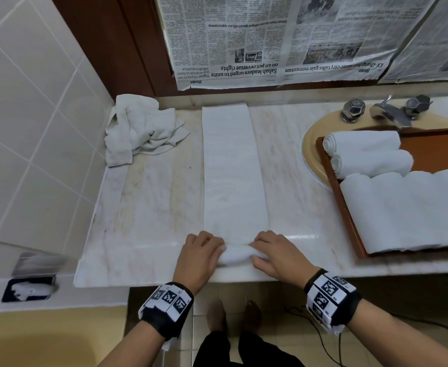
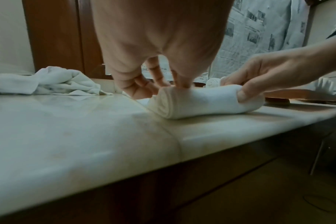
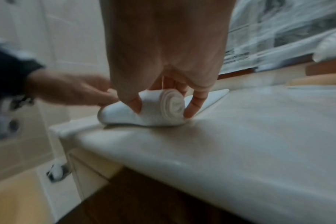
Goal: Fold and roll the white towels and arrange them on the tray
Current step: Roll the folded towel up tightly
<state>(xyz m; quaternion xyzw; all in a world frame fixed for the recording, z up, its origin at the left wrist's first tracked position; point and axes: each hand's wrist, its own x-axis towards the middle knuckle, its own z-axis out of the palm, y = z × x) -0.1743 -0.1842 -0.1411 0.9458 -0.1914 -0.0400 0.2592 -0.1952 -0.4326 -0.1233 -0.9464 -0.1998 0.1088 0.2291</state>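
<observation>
only readable stuff i see is on the upside-down newspaper (image 1: 257,41) taped up behind the counter: "sabah leaders urged to unite", "on 40 pct revenue rights", "home".

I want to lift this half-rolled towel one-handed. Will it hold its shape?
Probably not: the half-rolled towel looks soft and floppy, with a long flat tail likely to dangle and unwind. Both the left hand and right hand grip its coil, suggesting it loosens easily.

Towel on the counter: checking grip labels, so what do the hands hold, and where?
Both hold the towel's rolled near end: left hand at its left end, right hand at its right.
</observation>
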